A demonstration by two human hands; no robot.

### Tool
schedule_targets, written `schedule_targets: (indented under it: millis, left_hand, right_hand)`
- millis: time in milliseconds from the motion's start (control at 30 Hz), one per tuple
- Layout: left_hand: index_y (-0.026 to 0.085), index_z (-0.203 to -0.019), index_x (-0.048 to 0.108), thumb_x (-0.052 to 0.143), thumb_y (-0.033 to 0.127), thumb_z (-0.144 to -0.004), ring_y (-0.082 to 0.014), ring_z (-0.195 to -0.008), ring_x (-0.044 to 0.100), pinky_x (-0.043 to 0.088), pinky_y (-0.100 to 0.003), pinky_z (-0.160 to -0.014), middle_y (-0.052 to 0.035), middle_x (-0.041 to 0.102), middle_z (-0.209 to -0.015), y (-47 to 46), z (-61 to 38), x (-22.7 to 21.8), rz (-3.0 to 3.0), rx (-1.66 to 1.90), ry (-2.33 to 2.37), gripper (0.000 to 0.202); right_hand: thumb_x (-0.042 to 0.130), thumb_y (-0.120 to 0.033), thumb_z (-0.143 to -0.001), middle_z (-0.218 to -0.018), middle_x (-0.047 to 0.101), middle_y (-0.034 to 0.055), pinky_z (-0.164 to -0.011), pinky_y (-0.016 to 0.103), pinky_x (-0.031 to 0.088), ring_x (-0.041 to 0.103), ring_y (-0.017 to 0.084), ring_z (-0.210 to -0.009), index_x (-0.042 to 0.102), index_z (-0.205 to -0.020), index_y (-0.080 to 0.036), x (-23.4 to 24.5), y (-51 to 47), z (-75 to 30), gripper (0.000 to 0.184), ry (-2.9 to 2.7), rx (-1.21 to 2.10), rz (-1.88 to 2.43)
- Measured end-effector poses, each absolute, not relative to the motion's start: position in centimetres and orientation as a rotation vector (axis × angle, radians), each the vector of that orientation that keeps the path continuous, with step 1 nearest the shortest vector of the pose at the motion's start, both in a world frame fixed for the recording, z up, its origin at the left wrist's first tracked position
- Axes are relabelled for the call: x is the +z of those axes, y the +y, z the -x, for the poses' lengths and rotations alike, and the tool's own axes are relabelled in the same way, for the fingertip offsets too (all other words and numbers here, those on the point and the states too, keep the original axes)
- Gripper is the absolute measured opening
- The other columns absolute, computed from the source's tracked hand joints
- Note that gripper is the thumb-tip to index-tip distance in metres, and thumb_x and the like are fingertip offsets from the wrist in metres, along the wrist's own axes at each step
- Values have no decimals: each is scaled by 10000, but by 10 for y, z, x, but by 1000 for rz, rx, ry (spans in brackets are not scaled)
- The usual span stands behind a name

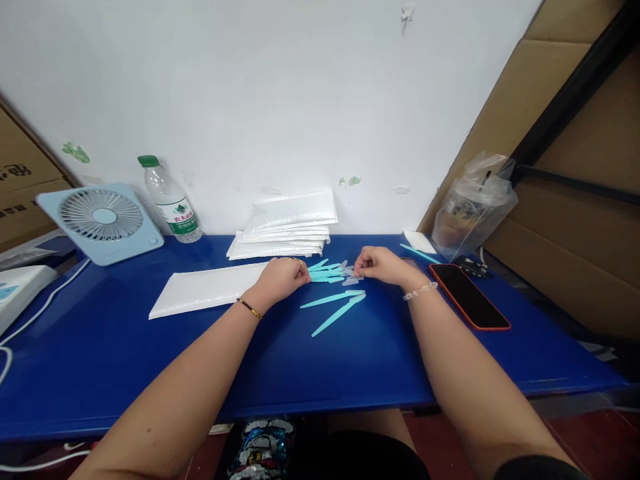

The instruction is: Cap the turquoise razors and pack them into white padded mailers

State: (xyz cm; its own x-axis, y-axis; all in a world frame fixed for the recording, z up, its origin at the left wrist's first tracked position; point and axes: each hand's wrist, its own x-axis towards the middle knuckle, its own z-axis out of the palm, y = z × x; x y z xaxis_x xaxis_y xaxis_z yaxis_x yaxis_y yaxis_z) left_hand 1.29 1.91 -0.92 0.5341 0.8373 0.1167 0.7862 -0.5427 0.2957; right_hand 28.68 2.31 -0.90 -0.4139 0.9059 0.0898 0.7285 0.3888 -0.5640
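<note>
- Closest are the person's left arm (190, 387) and right arm (470, 373), stretched over the blue table (375, 373). If the right arm swings out, it could bump the phone (470, 297) lying flat just beside it.
- The blue-green sticks (326, 274) lie in a messy bunch between the two hands. They cross over each other, so pulling one could drag others along.
- The left hand (285, 277) has its thumb and finger pinched on the ends of the bunch. I can't tell how many sticks it has got. A loose pinch could let some slip.
- The right hand (380, 265) has its thumb and finger pressed together by the clear ends (354, 282). I can't tell if it has hold of one. If those ends are caps and one gets tugged, it could pop off.
- Two loose sticks (334, 321) lie in front of the bunch, nearer the person. A wrist coming back could push them about.
- The flat white packet (200, 288) lies by the left hand, partly behind it. That hand could nudge it into the white stack (287, 230), which looks crooked and might slide.
</note>
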Motion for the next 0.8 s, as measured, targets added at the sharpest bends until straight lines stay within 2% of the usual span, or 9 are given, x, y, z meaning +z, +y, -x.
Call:
schedule_targets:
  millis: [133,300,433,600,700,800]
  left_hand:
    - [214,-887,641,566,382,-769,-172,-763,595,399,-261,-658,-13,666,-852,16,-15,-9,-2539,470,1442,219]
    - [227,-833,662,557,469,-775,-160,-707,588,380,-252,-593,1,659,-782,2,-29,-9,-2600,384,1172,270]
    - [230,-778,674,532,348,-807,-151,-675,579,359,-251,-582,5,672,-733,1,-33,-12,-2627,308,1139,187]
    - [212,-730,657,517,269,-797,-163,-680,581,368,-262,-595,-11,679,-775,13,-20,-12,-2643,328,1301,166]
    - [220,-856,658,550,294,-778,-174,-734,591,378,-262,-617,-11,680,-838,16,-15,-10,-2603,413,1420,152]
    - [219,-928,641,564,370,-773,-175,-753,590,375,-253,-596,-13,668,-863,11,-18,-7,-2547,466,1422,230]
  right_hand:
    - [694,-417,-659,-790,603,24,-590,247,404,549,147,-686,695,-753,-196,-3,18,-286,241,-2346,705,1386]
    - [716,-367,-634,-786,593,23,-573,240,405,537,142,-673,700,-702,-204,2,10,-277,178,-2535,825,1374]
    - [685,-369,-671,-795,579,21,-570,238,406,531,134,-664,681,-708,-191,-1,12,-276,181,-2511,843,1321]
    - [647,-291,-710,-788,565,21,-602,242,408,533,134,-679,675,-734,-188,-5,20,-285,109,-2368,616,1373]
    - [645,-308,-718,-793,572,24,-609,247,411,540,135,-681,689,-772,-191,-1,19,-286,137,-2302,567,1369]
    - [704,-362,-659,-804,586,22,-598,244,408,540,137,-680,703,-771,-200,4,12,-282,197,-2416,714,1322]
